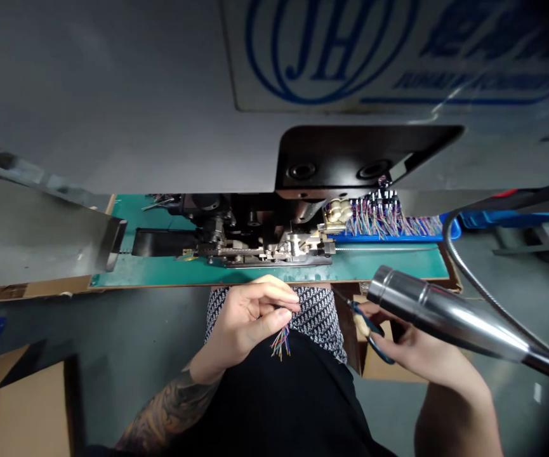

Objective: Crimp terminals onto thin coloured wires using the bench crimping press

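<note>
Between the thumb and fingers of my left hand [255, 317] is a small bundle of coloured wires [281, 343], its loose ends fanning out below over my lap. My right hand [398, 339] is closed around a blue-handled tool [379, 349] with a pale wrapped part. The tool's thin tip points up and left, near the green table's front edge. Just above my hands, a metal crimping mechanism [274, 251] sits on the green tabletop [169, 271]. My hands are apart, both in front of the table edge.
A blue tray [452, 228] full of wire bundles lies at the back right. A shiny metal lamp [426, 304] on a flexible arm overhangs my right hand. The large grey machine body [112, 95] fills the upper view. Cardboard boxes [31, 412] stand at the lower left.
</note>
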The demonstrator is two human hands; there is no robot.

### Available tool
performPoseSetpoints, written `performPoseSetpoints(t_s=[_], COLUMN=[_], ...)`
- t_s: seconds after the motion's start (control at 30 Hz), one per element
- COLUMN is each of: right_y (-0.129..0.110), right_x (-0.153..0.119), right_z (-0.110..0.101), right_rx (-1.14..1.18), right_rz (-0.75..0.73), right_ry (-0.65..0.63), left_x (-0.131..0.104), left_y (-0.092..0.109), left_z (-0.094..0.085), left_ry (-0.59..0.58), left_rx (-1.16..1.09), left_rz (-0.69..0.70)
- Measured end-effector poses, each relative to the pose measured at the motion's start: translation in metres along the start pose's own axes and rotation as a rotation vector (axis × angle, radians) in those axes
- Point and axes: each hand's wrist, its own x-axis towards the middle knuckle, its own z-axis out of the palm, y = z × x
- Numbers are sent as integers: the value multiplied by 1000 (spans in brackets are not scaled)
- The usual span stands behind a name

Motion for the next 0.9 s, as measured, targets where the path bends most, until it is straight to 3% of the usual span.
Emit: performPoseSetpoints(t_s=[0.1,0.2,0.3,0.5,0.9], right_y=[-26,-45,-55,-55,-52], right_x=[-13,-17,-14,-3,-3], right_z=[6,10,11,13,16], right_rx=[33,43,34,-35,-52], right_rz=[-95,-171,-222,-248,-268], right_ry=[-113,-29,-61,-171,-172], left_x=[-1,-1,-2,-7,-5], left_y=[3,7,8,5,10], left_z=[2,6,9,11,8], left_ry=[26,55,68,122,105], left_rx=[71,149,205,277,417], left_rz=[-18,-15,16,-30,119])
